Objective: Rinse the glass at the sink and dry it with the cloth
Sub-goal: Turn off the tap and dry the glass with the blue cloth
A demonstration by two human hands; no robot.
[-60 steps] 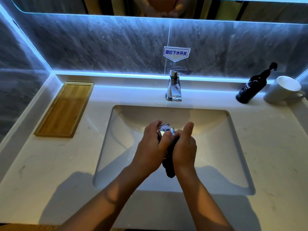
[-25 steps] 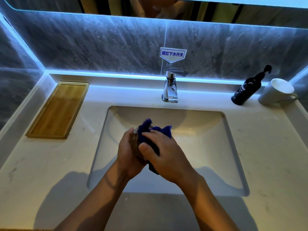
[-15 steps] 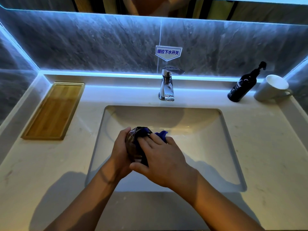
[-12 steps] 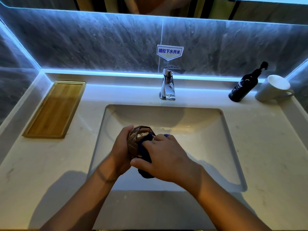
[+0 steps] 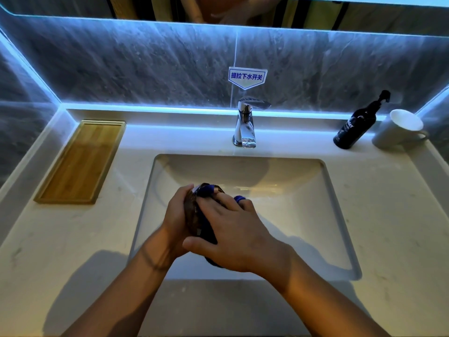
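Over the white sink basin [image 5: 303, 215], my left hand [image 5: 176, 215] grips a brownish faceted glass [image 5: 190, 212], held on its side. My right hand [image 5: 233, 234] presses a dark blue cloth [image 5: 206, 190] against the glass; bits of cloth show above my fingers and under my palm. Most of the glass is hidden between the two hands. The chrome tap [image 5: 245, 127] stands behind the basin, with no water visibly running.
A wooden tray [image 5: 82, 161] lies on the counter at the left. A dark pump bottle [image 5: 357, 122] and a white mug [image 5: 398, 130] stand at the back right. A small blue-lettered sign [image 5: 247, 77] is stuck on the grey wall above the tap.
My right hand has moved over the glass with the cloth, now covering more of it. The glass stays in my left hand above the basin.
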